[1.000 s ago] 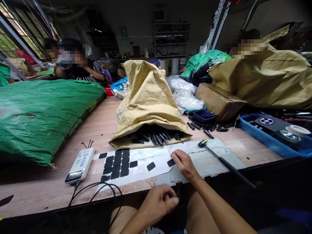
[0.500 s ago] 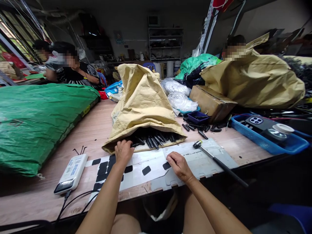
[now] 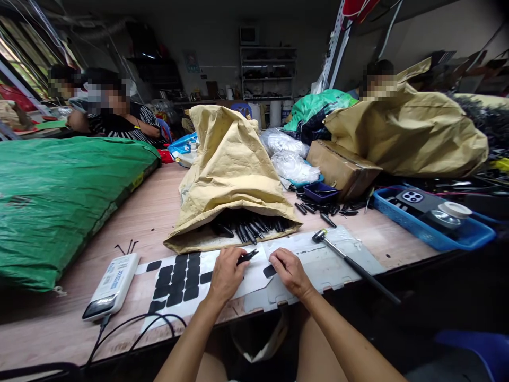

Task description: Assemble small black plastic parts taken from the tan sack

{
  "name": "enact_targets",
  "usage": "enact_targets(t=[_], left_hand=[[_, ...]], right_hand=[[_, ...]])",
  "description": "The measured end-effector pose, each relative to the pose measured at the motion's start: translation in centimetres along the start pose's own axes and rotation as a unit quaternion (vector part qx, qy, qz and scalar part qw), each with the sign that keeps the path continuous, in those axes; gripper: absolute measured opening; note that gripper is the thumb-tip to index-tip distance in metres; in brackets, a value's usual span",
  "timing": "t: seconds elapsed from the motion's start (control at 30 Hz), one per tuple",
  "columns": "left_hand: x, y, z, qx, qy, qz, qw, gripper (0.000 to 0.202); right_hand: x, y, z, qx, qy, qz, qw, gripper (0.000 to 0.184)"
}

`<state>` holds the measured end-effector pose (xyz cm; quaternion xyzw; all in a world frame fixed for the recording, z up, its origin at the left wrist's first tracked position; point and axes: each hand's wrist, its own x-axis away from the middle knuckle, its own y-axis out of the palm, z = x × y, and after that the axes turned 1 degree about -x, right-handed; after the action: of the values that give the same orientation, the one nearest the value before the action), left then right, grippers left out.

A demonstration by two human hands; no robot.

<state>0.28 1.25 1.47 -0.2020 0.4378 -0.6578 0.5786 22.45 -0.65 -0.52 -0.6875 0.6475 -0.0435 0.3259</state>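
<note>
The left hand's (image 3: pixel 226 274) grip is closed on a thin black rod (image 3: pixel 247 257) over the white sheet (image 3: pixel 254 277) on the worktop (image 3: pixel 159 212). The right hand's (image 3: pixel 292 271) fingertips touch a black pad (image 3: pixel 269 271); I cannot tell whether its grip holds it.

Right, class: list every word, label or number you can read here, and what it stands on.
Nothing can be read.
White power bank: blue label print, too blurred.
Green sack: yellow strip, marks too small.
Wall poster: blurred.
Black part in left hand: no print shows.

Left hand (image 3: pixel 226 273), right hand (image 3: pixel 290 271) bare; forearms (image 3: pixel 191 339) bare (thighs (image 3: pixel 314 356) too).
</note>
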Motion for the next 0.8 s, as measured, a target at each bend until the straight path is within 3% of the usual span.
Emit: enact_targets(t=[0.17, 0.33, 0.57, 0.7, 0.8], left_hand=[[0.1, 2.1, 1.5, 0.020, -0.004, -0.020, 1.000, 0.016], [0.1, 3.1, 1.6, 0.024, -0.008, -0.002, 1.000, 0.015], [0.6, 3.5, 1.2, 0.065, -0.015, 0.030, 0.997, 0.028], [0.5, 3.5, 1.2, 0.075, -0.019, 0.031, 0.996, 0.021], [0.5, 3.4, 1.3, 0.063, -0.019, 0.021, 0.998, 0.016]], right_hand=[[0.0, 0.0, 0.0, 0.002, -0.002, 0.004, 1.000, 0.028], [0.0, 0.0, -0.1, 0.000, -0.004, 0.006, 1.000, 0.028], [0.0, 0.0, -0.1, -0.005, -0.005, 0.005, 1.000, 0.027], [0.0, -0.3, -0.6, -0.025, 0.002, 0.020, 0.999, 0.026], [0.1, -1.9, -0.3, -0.008, 0.008, 0.066, 0.998, 0.022]])
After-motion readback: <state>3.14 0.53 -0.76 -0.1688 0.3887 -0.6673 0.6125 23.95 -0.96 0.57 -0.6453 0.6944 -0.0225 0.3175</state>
